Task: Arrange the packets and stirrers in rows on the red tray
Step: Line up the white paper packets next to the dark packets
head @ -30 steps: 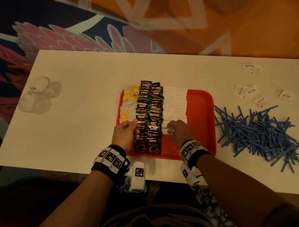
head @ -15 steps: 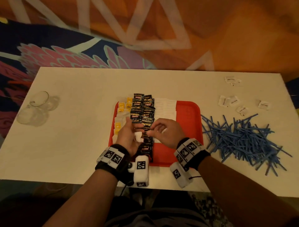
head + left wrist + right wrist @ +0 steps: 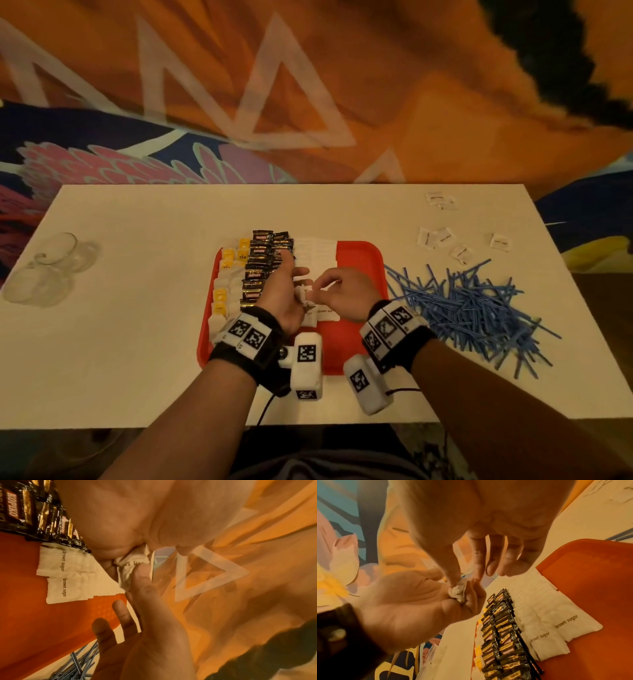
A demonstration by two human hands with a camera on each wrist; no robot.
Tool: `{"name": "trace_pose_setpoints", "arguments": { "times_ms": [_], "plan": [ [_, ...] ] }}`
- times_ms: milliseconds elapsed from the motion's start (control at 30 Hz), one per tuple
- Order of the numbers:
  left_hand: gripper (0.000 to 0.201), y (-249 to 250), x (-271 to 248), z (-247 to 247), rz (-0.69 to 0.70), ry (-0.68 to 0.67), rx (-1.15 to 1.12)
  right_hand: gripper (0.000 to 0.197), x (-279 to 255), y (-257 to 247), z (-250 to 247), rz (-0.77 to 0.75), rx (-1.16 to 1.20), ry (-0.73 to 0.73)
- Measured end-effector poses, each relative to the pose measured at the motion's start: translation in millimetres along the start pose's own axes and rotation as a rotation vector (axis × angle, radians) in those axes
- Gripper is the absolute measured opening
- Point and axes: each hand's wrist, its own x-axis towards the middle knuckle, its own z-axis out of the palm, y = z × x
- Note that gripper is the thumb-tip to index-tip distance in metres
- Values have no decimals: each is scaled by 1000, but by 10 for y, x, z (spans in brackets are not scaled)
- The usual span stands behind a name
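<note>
The red tray [image 3: 361, 263] holds a column of yellow tea bags [image 3: 226, 270], two columns of black coffee packets [image 3: 262, 263] and a column of white brown sugar packets [image 3: 317, 251]. Above the tray's middle, my left hand [image 3: 297, 286] grips a crumpled bunch of white sugar packets [image 3: 130, 563]. My right hand [image 3: 320, 291] meets it from the right. Its thumb and forefinger pinch one packet of that bunch [image 3: 458, 593]. Blue stirrers [image 3: 469, 308] lie in a loose pile on the table, right of the tray.
Several loose white packets [image 3: 442, 238] lie on the white table [image 3: 137, 342] beyond the stirrers at the far right. Clear glasses [image 3: 51, 267] lie on their sides at the table's left edge. The tray's right third is bare red.
Both hands have lifted off the near end of the rows and come together over the tray. The right hand now pinches a packet in the left hand's bunch. The head view has tilted up.
</note>
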Motion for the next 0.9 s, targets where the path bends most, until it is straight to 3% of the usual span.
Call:
{"name": "trace_pose_setpoints", "arguments": {
  "times_ms": [100,167,367,567,800,900],
  "plan": [
    [48,-46,-44,48,12,-70,19,17,-5,13,-67,9,69,15],
    [27,-82,-54,46,66,-88,124,20,3,29,-122,1,67,53],
    [4,-140,-32,-51,370,32,538,18,5,60,-185,7,239,140],
    [13,-132,-55,-61,376,109,275,18,-51,57,-113,74,451,29],
    [12,-170,-11,-116,267,144,39,5,-23,65,-93,250,710,49],
    [12,-217,19,-154,257,134,-7,29,-56,100,-24,267,702,-49]
  ]
}}
